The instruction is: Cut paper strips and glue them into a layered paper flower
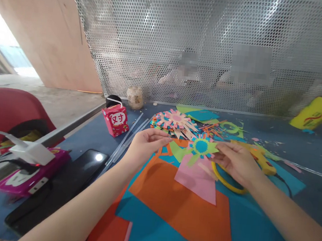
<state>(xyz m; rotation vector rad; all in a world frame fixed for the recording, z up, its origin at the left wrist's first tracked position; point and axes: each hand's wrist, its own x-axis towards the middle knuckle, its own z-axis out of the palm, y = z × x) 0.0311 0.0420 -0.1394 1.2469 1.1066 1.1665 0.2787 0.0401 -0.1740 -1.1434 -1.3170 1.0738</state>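
Paper flower [200, 146], seemingly being steadied, was pinched in the right hand [237, 163]; left hand [146, 145] near, finger contact unclear; the next move called for light handling

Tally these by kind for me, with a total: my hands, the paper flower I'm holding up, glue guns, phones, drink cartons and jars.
Hands: 2 (left hand, right hand)
Held paper flower: 1
Yellow glue gun: 1
Black phone: 1
Red drink carton: 1
Jar: 1
Total: 7
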